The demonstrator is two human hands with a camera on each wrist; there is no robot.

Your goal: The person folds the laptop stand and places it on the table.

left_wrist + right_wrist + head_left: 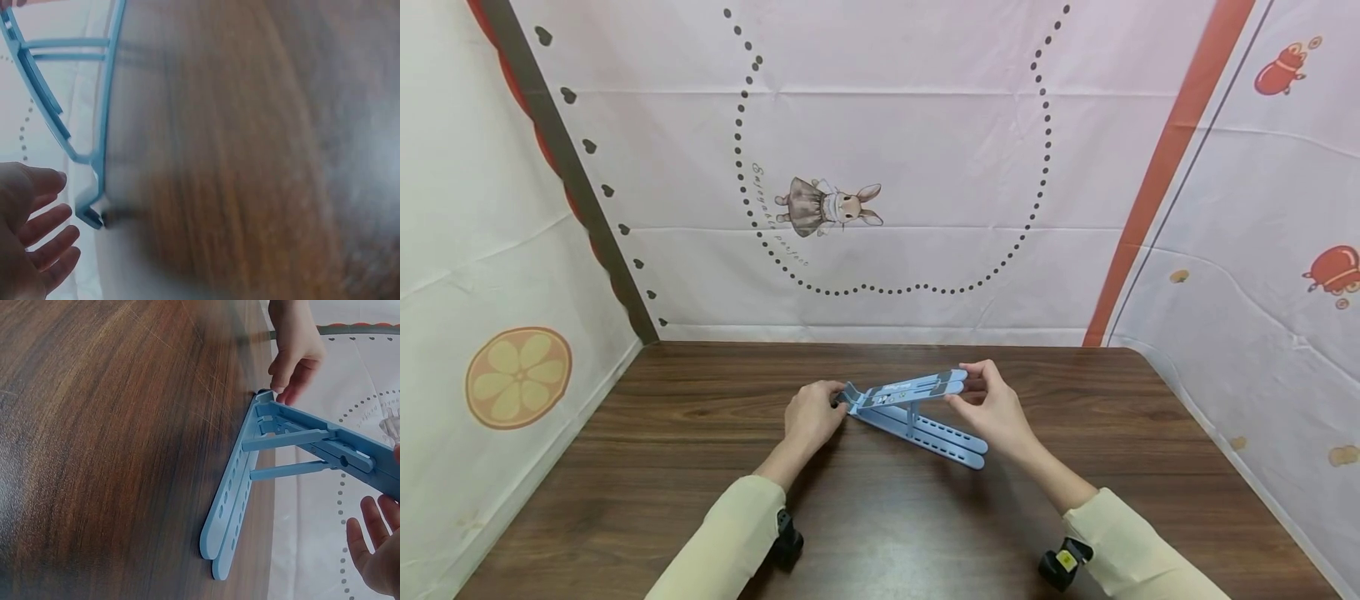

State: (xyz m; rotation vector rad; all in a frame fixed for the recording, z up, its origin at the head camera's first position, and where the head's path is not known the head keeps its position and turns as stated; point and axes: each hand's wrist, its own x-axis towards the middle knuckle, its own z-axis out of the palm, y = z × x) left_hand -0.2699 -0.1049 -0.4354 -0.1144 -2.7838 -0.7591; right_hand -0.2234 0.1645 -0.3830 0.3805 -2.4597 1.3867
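Observation:
A light blue folding laptop stand (917,429) rests on the table, its upper arms raised at an angle over the slotted lower bars. Short struts (290,470) join the two levels. My right hand (998,412) pinches the raised end of the upper arms between thumb and fingers. By the hooked, hinged end is my left hand (812,417); in the left wrist view its loosely extended fingers (53,253) appear apart from the stand. Dark pads (951,387) lie on the upper arms. The right hand is partly cut off in the right wrist view.
The dark brown wooden table (700,500) has its far edge against a white printed cloth (925,167). More cloth hangs at both sides. Black camera mounts sit on the left wrist (786,542) and right wrist (1063,562).

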